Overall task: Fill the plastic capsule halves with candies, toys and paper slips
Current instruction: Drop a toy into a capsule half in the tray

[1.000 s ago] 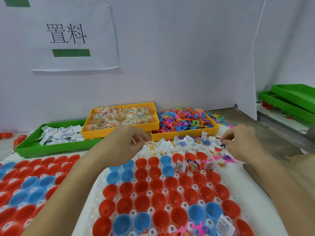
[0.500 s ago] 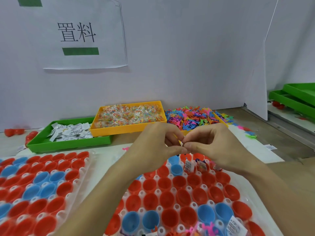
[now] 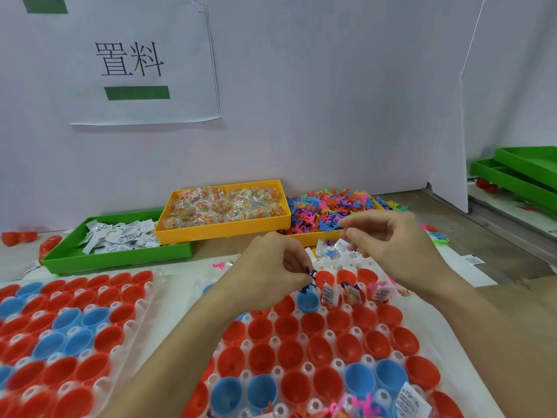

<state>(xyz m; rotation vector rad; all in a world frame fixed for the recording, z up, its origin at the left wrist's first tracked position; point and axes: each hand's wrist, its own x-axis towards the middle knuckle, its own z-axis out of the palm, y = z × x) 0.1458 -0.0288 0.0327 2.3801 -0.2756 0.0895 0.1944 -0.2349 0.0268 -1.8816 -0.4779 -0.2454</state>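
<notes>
The left hand [image 3: 271, 267] pinched a dark purple toy [image 3: 309, 279] just above a blue capsule half [image 3: 307, 300] in the near rack [image 3: 301, 351]. The right hand [image 3: 388, 245] hovered higher, fingers curled, thumb and forefinger pinched together; whether they held anything I could not tell. Three halves right of the blue one held slips [image 3: 328, 294]. Behind lay a green tray [image 3: 120, 257] of slips, a yellow tray [image 3: 223, 229] of candies and a toy pile [image 3: 325, 209]. Another rack [image 3: 60, 333] sat left.
</notes>
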